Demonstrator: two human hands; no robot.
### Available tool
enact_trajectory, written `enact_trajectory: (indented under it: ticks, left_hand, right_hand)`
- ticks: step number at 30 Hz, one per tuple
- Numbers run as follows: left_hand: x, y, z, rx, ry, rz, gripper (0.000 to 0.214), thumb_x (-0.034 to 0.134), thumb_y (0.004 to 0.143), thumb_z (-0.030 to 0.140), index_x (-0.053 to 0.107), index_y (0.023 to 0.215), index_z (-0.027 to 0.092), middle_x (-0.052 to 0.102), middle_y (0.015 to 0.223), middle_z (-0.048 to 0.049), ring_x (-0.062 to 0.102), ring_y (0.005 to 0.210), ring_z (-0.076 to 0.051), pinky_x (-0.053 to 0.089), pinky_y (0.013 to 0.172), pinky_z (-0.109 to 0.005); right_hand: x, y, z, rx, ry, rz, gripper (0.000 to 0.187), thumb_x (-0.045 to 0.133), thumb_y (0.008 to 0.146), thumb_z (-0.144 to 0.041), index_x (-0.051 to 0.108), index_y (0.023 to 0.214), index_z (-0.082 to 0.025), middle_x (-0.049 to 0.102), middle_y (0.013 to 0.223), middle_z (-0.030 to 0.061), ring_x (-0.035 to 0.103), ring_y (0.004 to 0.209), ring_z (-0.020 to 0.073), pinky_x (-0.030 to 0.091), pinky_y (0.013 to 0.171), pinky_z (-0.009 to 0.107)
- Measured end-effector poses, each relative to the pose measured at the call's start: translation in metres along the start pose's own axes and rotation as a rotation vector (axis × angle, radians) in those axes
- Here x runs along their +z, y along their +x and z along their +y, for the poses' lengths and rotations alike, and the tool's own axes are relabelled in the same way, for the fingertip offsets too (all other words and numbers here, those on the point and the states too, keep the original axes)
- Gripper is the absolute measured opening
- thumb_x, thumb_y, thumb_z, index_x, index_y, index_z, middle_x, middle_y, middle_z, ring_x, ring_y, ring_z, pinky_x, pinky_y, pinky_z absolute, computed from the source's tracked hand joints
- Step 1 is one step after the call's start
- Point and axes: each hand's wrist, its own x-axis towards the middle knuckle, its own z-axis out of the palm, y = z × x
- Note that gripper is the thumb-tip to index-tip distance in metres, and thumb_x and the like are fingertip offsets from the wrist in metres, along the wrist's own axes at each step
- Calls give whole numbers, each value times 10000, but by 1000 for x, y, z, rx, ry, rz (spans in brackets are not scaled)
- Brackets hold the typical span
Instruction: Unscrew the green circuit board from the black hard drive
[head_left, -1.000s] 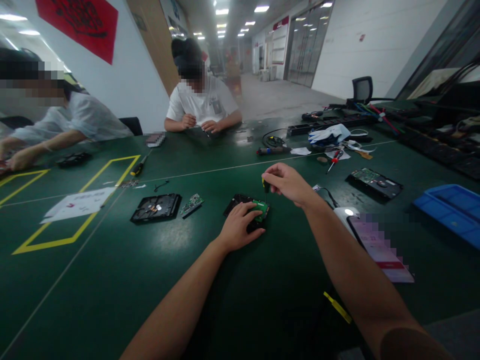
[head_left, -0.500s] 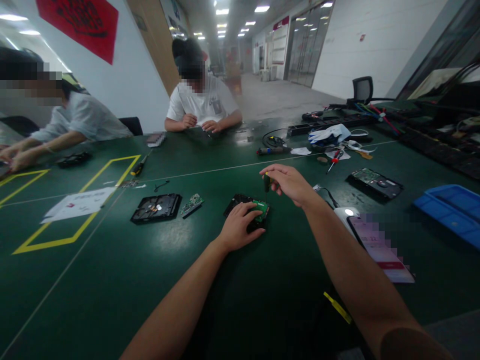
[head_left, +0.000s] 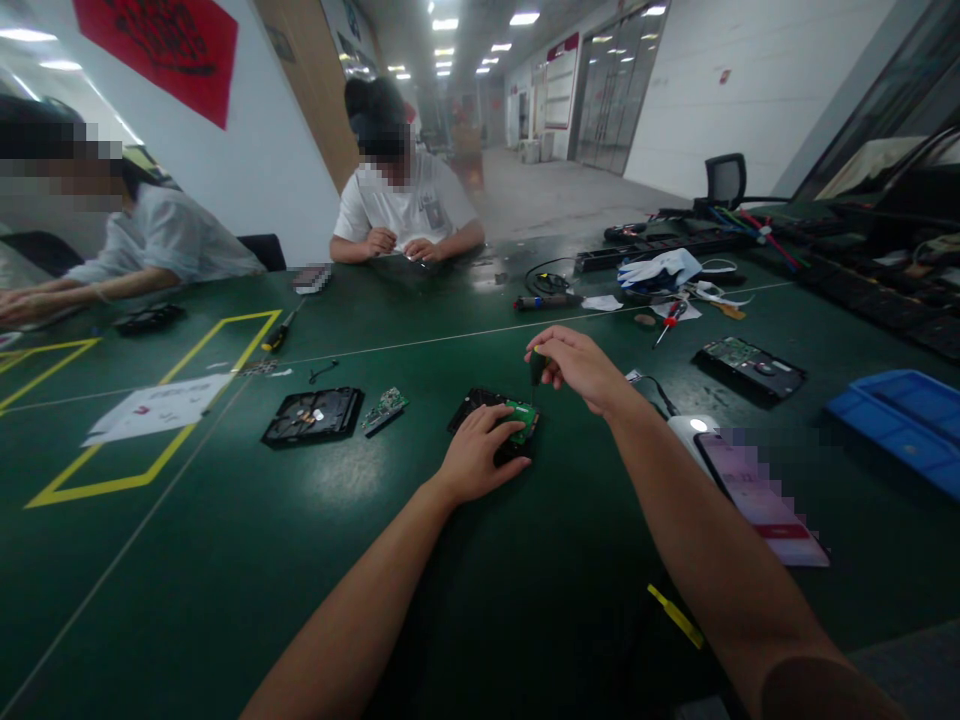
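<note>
A black hard drive point(head_left: 466, 402) with a green circuit board point(head_left: 523, 418) on top lies on the table ahead of me. Across it rests my left hand point(head_left: 480, 450), the fingers over the board and the thumb along the near edge, gripping the drive. My right hand point(head_left: 570, 362) is closed around a dark-handled screwdriver point(head_left: 537, 366), held upright with its tip down at the board's right edge; the exact contact point is too small to make out. To the left are a loose circuit board point(head_left: 385, 410) and another black hard drive point(head_left: 313, 415).
On the right lie a third hard drive point(head_left: 750, 367), a phone point(head_left: 765, 490) and a blue tray point(head_left: 900, 425). A red-handled screwdriver point(head_left: 673, 318) and white gloves point(head_left: 660, 268) are farther back. A yellow strip point(head_left: 676, 616) lies near my right forearm. Two people sit across the green table point(head_left: 225, 600).
My right hand and the screwdriver have shifted very slightly to the right. My left hand stays on the hard drive. The person at far left has moved their hands.
</note>
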Motion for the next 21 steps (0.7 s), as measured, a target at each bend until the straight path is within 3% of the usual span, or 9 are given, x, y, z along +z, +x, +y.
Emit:
enact_trajectory:
  ticks: [4, 10, 16, 21]
  left_hand:
    - [1, 0, -1, 0, 4, -4, 560, 715, 897, 521, 601, 1392, 284, 560, 1453, -108, 528, 1372, -326, 415, 1185, -577]
    - [1, 0, 0, 3, 7, -5, 561, 708, 902, 525, 600, 1392, 275, 555, 1459, -108, 525, 1375, -322, 409, 1192, -568]
    - [0, 0, 1, 0, 9, -5, 564, 716, 898, 512, 592, 1400, 286, 564, 1453, -104, 523, 1380, -321, 399, 1198, -572]
    - [0, 1, 1, -5, 4, -7, 575, 728, 887, 511, 591, 1399, 288, 565, 1452, -109, 527, 1374, -331, 412, 1182, -578]
  right_hand:
    - [-2, 1, 0, -48, -46, 12, 164, 532, 903, -244, 690, 873, -210, 661, 822, 43, 496, 570, 116, 316, 463, 269]
    - [-1, 0, 0, -32, -43, -6, 149, 539, 931, -276, 673, 940, -213, 608, 773, 19, 504, 543, 107, 308, 448, 260]
    - [2, -3, -2, 48, 88, 9, 85, 580, 931, -280, 558, 987, -221, 682, 903, 55, 649, 576, 140, 437, 483, 280]
    - [1, -1, 0, 30, 50, -14, 93, 568, 926, -274, 634, 953, -215, 680, 864, 48, 646, 585, 139, 446, 502, 279]
